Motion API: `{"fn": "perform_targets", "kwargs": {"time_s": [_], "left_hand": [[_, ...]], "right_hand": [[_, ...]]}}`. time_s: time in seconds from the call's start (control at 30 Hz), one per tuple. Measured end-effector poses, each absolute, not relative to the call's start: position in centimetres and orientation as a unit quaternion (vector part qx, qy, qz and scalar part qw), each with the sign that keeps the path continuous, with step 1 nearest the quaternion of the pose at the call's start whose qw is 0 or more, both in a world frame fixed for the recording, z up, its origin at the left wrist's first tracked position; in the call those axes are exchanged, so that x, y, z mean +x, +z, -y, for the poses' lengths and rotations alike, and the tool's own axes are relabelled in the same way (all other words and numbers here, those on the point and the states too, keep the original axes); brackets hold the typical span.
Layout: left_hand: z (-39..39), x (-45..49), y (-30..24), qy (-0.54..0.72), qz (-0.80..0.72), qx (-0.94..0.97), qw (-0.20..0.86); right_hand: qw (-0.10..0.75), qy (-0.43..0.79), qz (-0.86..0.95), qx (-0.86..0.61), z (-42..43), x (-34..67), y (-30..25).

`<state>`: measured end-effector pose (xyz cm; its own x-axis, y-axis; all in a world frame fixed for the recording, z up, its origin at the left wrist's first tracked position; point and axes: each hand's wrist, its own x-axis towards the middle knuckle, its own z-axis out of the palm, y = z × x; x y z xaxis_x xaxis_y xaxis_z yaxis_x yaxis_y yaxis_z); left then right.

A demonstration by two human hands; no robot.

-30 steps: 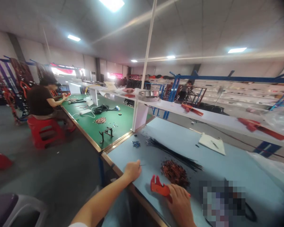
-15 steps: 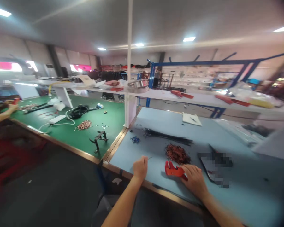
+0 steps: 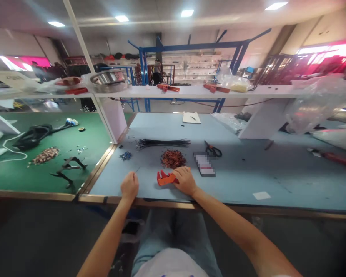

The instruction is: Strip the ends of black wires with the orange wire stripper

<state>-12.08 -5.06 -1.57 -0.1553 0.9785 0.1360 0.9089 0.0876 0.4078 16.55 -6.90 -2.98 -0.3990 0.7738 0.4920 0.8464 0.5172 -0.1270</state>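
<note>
My left hand (image 3: 129, 186) is closed in a pinch near the front edge of the blue-grey work table (image 3: 236, 188). A short thin dark wire (image 3: 137, 169) sticks up from its fingertips. Fingers of my right hand (image 3: 185, 180) wrap round the handle of a red-orange wire stripper (image 3: 165, 179), whose jaws point left, apart from the wire. Just behind the stripper lies a heap of short reddish-brown pieces (image 3: 173, 158). Beyond that, a bundle of long black wires (image 3: 164, 143) stretches sideways. Small blue pieces (image 3: 125, 156) form a little pile behind my left hand.
Right of the heap are a phone (image 3: 200, 158) and black-handled scissors (image 3: 213, 150). A notepad (image 3: 191, 118) lies at the back under a white shelf (image 3: 150, 93). The neighbouring green table (image 3: 95, 169) bears a black bracket (image 3: 70, 163), cables and another heap of pieces.
My view has swung to the right, and another person's hands at the far left have gone out of sight. Both hands keep their holds, the wire and the stripper still apart.
</note>
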Motion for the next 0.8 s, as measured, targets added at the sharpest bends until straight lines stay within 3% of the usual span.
{"fn": "perform_targets", "kwargs": {"time_s": [0.2,0.53,0.8], "left_hand": [[4.0,-11.3,-1.6,0.278,-0.696,0.654,0.101],[-4.5,-4.5,-0.5,0.34,-0.597,0.696,0.209],[-4.0,-3.5,-2.1,0.371,-0.565,0.707,0.21]], "right_hand": [[0.257,-0.032,0.861,-0.438,6.7,16.7,-3.1],[0.379,0.042,0.757,-0.531,7.2,17.8,-2.3],[0.426,0.137,0.714,-0.539,7.1,17.3,-0.9]]}}
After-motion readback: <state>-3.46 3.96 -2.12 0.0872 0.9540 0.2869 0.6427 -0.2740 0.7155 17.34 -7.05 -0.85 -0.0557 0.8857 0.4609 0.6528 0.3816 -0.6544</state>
